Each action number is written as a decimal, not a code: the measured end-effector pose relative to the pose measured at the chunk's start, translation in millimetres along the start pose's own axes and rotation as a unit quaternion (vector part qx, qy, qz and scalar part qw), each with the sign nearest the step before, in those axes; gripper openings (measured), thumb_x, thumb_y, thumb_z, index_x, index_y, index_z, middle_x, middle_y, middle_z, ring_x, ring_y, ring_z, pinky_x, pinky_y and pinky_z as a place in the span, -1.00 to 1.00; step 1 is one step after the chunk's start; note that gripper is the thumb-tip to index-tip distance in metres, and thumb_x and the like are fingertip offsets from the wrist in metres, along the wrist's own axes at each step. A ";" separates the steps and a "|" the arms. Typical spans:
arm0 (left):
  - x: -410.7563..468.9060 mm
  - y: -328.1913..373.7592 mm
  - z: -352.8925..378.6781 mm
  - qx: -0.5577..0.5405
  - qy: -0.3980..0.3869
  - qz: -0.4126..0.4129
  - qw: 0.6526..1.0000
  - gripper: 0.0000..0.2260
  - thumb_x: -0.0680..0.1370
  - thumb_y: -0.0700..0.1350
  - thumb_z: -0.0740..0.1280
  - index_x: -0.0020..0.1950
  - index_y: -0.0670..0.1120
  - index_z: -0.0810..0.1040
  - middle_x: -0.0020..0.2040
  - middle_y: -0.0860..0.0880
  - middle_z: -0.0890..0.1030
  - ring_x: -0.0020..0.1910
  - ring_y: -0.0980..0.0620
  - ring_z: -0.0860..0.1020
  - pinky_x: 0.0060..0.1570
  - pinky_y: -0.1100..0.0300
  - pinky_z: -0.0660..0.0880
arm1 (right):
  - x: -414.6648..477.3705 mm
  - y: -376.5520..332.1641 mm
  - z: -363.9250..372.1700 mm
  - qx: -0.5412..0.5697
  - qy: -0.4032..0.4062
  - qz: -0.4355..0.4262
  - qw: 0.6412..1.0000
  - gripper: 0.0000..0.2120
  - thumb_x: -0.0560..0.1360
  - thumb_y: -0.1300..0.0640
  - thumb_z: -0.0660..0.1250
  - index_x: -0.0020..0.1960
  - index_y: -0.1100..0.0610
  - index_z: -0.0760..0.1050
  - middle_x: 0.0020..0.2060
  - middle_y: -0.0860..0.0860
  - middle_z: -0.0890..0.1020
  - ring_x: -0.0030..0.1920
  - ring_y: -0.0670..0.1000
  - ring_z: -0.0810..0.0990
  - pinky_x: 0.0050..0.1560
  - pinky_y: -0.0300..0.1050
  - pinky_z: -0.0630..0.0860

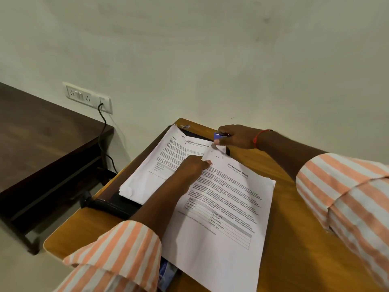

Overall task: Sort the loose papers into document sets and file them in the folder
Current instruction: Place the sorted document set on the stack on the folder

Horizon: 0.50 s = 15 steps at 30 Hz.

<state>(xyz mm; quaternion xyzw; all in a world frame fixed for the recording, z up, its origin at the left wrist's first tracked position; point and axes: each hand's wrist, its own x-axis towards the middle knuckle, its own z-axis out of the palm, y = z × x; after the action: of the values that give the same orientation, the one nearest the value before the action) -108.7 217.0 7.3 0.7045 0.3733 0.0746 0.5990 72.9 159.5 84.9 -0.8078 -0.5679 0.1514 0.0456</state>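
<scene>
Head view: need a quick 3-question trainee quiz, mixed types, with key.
1. True or false: the right hand holds the blue stapler at the far corner of the papers.
2. The left hand: A hangs idle; B holds the papers; C grips the stapler.
3. Fill in: the near top sheet is titled "Sample ____ Report".
Key: 1 true; 2 B; 3 Health.

Printed white papers (223,209) lie overlapping in two stacks atop a black folder (123,204).
</scene>
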 end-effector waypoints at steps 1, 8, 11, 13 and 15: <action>0.7 -0.5 0.6 0.002 0.002 0.000 1.000 -0.54 0.65 0.08 0.32 0.45 -0.15 0.43 0.33 -0.12 0.55 0.28 -0.15 0.54 0.25 0.03 0.49 | -1.8 -0.6 -4.3 -0.070 -0.009 -0.007 0.998 -0.72 0.61 -0.19 0.24 0.08 0.03 0.41 -0.07 -0.04 0.49 -0.09 -0.02 0.45 0.04 -0.07 0.35; -0.1 -2.6 1.8 0.020 0.007 0.021 1.000 -0.54 0.66 0.07 0.30 0.49 -0.13 0.42 0.32 -0.12 0.56 0.25 -0.13 0.56 0.22 0.02 0.52 | -5.9 -1.4 -8.9 -0.274 -0.048 -0.002 0.961 -0.46 0.55 -0.31 0.26 0.38 -0.01 0.39 0.19 0.01 0.48 0.04 0.03 0.50 0.13 0.04 0.50; -1.5 -2.3 1.7 0.034 0.011 0.034 0.999 -0.54 0.67 0.08 0.28 0.51 -0.11 0.40 0.37 -0.11 0.54 0.25 -0.09 0.55 0.19 0.08 0.49 | -2.2 -1.1 -0.2 -0.261 -0.058 -0.002 0.964 -0.41 0.53 -0.34 0.28 0.40 0.00 0.39 0.22 0.02 0.50 0.08 0.02 0.51 0.17 0.03 0.51; -1.0 -2.4 2.8 0.048 0.018 0.043 0.998 -0.54 0.67 0.08 0.27 0.52 -0.10 0.40 0.38 -0.10 0.53 0.28 -0.11 0.54 0.25 0.05 0.49 | 0.3 -0.7 3.5 -0.244 -0.064 -0.002 0.968 -0.42 0.52 -0.32 0.30 0.39 0.02 0.41 0.22 0.01 0.51 0.07 0.00 0.50 0.13 -0.03 0.48; -2.2 -1.9 3.7 0.062 0.025 0.050 0.997 -0.54 0.67 0.08 0.26 0.53 -0.09 0.39 0.42 -0.10 0.51 0.32 -0.12 0.53 0.30 0.02 0.47 | 2.2 0.6 3.5 -0.234 -0.070 0.000 0.970 -0.43 0.52 -0.32 0.31 0.38 0.02 0.42 0.21 0.01 0.52 0.06 0.00 0.50 0.12 -0.04 0.47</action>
<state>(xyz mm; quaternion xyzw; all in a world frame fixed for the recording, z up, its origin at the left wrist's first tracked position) -109.1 212.8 5.4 0.7561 0.3562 0.0984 0.5401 73.1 161.0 81.1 -0.7832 -0.5895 0.0703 -0.1849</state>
